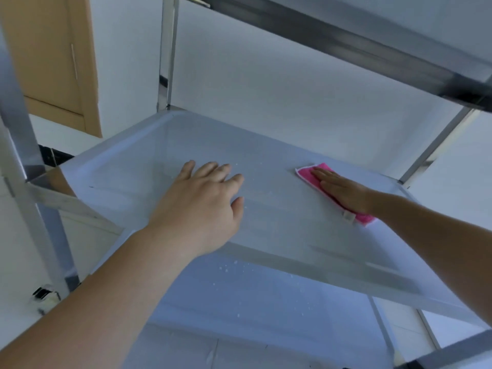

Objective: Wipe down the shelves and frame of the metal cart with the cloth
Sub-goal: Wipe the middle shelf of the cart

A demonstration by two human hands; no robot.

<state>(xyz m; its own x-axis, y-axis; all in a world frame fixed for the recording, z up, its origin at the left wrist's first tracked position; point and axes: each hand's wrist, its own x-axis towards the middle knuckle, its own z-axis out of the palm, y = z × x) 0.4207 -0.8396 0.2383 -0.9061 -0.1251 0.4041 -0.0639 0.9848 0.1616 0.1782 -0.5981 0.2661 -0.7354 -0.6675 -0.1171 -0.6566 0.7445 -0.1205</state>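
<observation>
Here the metal cart (170, 62) fills almost the whole view, with shiny posts at its corners and flat shelves one above the other. The top shelf (346, 35) shows only as a dark edge high on the right. The middle shelf (165, 145) is a wide, pale tray with a low rim, and both hands reach over its near edge. The bottom shelf (266, 302) lies under it and has small white specks on it. Behind the cart stand a white wall and a tan door (50, 57) at the far left. The left hand (205, 198) is open, fingers spread a little, palm down near the middle of the middle shelf, and it holds nothing. The right hand (343, 189) is open and flat too, pressing down on the pink cloth (308, 173). The cloth lies flat on the middle shelf, toward its right edge, and a small white tag (348, 217) sticks out by the wrist.
</observation>
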